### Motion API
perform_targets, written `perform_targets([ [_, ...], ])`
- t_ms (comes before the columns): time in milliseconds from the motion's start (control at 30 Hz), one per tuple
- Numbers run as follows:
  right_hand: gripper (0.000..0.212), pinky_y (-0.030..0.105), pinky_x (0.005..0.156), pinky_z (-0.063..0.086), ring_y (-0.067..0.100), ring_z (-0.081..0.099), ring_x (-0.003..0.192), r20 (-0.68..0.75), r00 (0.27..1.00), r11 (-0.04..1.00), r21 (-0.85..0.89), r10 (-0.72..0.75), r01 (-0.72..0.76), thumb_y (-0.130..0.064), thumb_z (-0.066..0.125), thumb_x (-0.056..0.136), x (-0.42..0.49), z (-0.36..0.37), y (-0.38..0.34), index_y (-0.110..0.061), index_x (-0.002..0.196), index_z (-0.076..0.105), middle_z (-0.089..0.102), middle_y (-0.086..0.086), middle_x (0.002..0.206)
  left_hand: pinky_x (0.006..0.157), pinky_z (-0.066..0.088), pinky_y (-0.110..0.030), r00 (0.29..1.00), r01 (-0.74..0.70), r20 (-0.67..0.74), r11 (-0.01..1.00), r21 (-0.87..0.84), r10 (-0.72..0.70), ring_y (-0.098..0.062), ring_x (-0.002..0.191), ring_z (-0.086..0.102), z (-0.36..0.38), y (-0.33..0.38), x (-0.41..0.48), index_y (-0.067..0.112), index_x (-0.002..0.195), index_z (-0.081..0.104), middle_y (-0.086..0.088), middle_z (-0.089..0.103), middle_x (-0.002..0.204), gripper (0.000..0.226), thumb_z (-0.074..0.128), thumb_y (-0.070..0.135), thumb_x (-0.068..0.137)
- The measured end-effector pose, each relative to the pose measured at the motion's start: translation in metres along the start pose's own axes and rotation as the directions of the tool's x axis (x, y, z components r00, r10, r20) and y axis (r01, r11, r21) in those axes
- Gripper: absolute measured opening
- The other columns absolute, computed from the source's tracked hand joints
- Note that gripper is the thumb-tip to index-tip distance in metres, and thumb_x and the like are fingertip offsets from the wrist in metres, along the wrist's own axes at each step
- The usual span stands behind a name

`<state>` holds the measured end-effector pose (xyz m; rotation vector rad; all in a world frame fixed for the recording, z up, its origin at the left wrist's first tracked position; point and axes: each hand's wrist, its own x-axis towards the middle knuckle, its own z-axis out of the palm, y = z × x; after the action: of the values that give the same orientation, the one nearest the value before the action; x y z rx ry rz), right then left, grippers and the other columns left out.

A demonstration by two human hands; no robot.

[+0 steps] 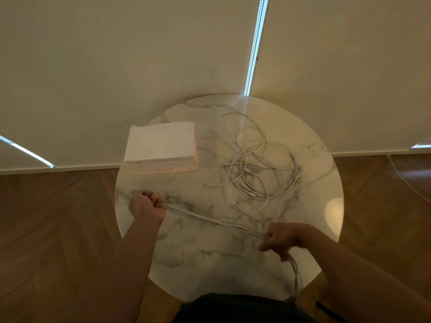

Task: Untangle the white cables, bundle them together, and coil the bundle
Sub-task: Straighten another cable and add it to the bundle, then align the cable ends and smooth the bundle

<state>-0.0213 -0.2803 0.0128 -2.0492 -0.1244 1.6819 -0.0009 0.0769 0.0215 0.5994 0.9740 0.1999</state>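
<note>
The cable bundle (210,219) stretches between the left hand (145,205) and right hand (283,238), fingers curled round it.

Cable bundle (214,221) ends are buried inside the left hand (145,205) at the table (233,271) left edge, its tail below the right hand (283,238) is motion-blurred and drops out of sight at the table's near edge, and the plugs in the loose tangle (256,166) on the table's far side are too small to identify.

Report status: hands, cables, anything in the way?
Left hand and right hand both grip bundle, stretched between them. Loose cables lie tangled beyond. Box far left, not in the way.
</note>
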Motion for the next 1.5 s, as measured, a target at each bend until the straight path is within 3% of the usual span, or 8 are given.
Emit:
perform_targets([
  [333,0.047,0.026,0.076,0.04,0.023,0.058,0.101,-0.368,0.93,0.864,-0.465,0.011,-0.194,-0.055,0.051,0.094,-0.002,-0.032,0.016,-0.011,0.1,0.065,0.058,0.01,0.112,0.038,0.012,-0.019,0.998,0.033,-0.048,0.997,0.069,-0.029,-0.009,0.033,0.019,-0.022,-0.011,0.023,0.02,0.067,0.029,0.007,0.023,0.044,0.038,0.023,0.022,0.104],
  [567,0.051,0.029,0.087,0.043,0.025,0.057,0.111,-0.169,0.984,0.857,-0.499,0.052,-0.13,-0.048,0.066,0.085,0.022,-0.015,0.02,-0.011,0.12,0.06,0.06,0.009,0.122,0.038,0.022,-0.018,0.995,-0.047,0.099,0.987,0.156,0.032,-0.008,0.036,0.026,-0.009,0.007,0.032,0.021,0.069,0.038,0.008,0.03,0.046,0.041,0.028,0.036,0.105],
  [667,0.029,0.025,0.074,0.043,0.018,0.061,0.093,-0.26,0.964,0.954,-0.3,-0.06,-0.022,-0.028,0.07,0.084,0.027,-0.044,0.002,-0.01,0.107,0.069,0.068,0.007,0.105,0.038,0.016,-0.02,0.987,-0.034,0.163,0.974,0.223,-0.003,-0.007,0.036,0.018,-0.008,0.007,0.025,0.022,0.069,0.039,0.009,0.028,0.046,0.04,0.028,0.035,0.105],
  [833,0.026,0.028,0.082,0.045,0.027,0.064,0.101,-0.795,0.606,0.998,0.038,-0.003,0.056,-0.028,0.062,0.089,0.048,-0.077,-0.034,-0.007,0.099,0.073,0.071,0.012,0.102,0.038,0.012,-0.024,0.962,-0.024,0.263,0.944,0.33,-0.068,-0.01,0.043,0.008,0.004,0.0,0.005,0.02,0.073,0.043,0.008,0.024,0.048,0.038,0.03,0.036,0.104],
  [1133,0.026,0.034,0.092,0.045,0.035,0.058,0.111,-0.849,0.521,0.973,-0.039,0.088,-0.227,-0.01,0.051,0.09,0.086,-0.08,-0.029,0.006,0.109,0.059,0.06,0.02,0.116,0.038,0.015,-0.023,0.908,0.018,0.388,0.941,0.339,-0.157,-0.008,0.037,0.018,0.022,-0.023,-0.018,0.015,0.073,0.048,0.006,0.025,0.051,0.042,0.027,0.039,0.101],
  [1233,0.026,0.034,0.083,0.051,0.034,0.066,0.094,-0.841,0.466,0.957,0.283,0.276,-0.058,-0.02,0.061,0.084,0.086,-0.088,-0.025,0.003,0.089,0.072,0.071,0.02,0.094,0.039,0.015,-0.024,0.9,0.02,0.404,0.941,0.338,-0.164,-0.008,0.037,0.018,0.027,-0.027,-0.019,0.014,0.073,0.045,0.006,0.025,0.051,0.036,0.027,0.031,0.1],
  [1400,0.013,0.037,0.075,0.056,0.026,0.066,0.067,-0.644,0.73,0.115,0.763,0.229,0.637,0.001,0.06,0.091,0.039,-0.078,-0.053,-0.001,0.079,0.064,0.066,0.013,0.068,0.039,0.015,-0.023,0.878,0.072,0.428,0.943,0.326,-0.216,-0.007,0.039,0.02,0.034,-0.036,-0.024,0.016,0.073,0.046,0.006,0.027,0.053,0.038,0.028,0.032,0.103],
  [1500,0.007,0.034,0.068,0.058,0.024,0.066,0.064,-0.667,0.745,0.043,0.744,-0.009,0.667,0.003,0.061,0.088,0.007,-0.059,-0.091,0.004,0.093,0.067,0.068,0.013,0.071,0.039,0.014,-0.023,0.876,0.057,0.423,0.922,0.384,-0.231,-0.007,0.039,0.018,0.038,-0.043,-0.032,0.017,0.075,0.045,0.006,0.026,0.053,0.037,0.027,0.032,0.104],
])
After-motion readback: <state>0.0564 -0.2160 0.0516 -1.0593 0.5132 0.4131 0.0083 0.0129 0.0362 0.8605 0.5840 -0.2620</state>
